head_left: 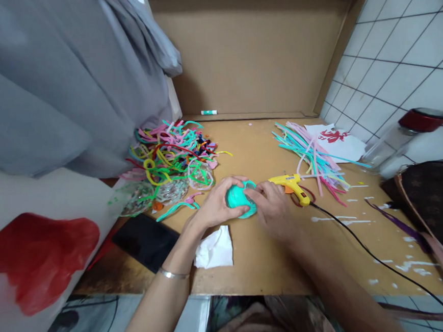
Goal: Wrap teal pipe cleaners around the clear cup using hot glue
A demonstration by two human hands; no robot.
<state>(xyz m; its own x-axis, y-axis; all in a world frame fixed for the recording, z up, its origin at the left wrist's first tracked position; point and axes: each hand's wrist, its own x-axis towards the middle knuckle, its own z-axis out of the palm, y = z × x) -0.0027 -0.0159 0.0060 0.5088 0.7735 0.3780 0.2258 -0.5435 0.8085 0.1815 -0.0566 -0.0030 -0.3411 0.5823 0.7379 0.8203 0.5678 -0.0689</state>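
Note:
A round turquoise piece (pixel 241 200) with a ridged surface is between my hands above the table. My left hand (pixel 221 203) is wrapped round its left side, thumb below and fingers above. The fingers of my right hand (pixel 273 208) press at its upper right edge. Just beyond my right hand lies a yellow glue gun (pixel 292 185), its black cord running to the lower right. A crumpled white tissue (pixel 214 248) rests on the table below my left hand.
Tangled colourful pipe cleaners (pixel 170 154) are at the left, straight ones (pixel 316 153) at the right. A black tablet (pixel 146 241), a glass bottle (pixel 392 145), a brown bag (pixel 435 205), a glue stick (pixel 208 112) and a cardboard panel (pixel 258 50) surround the work area.

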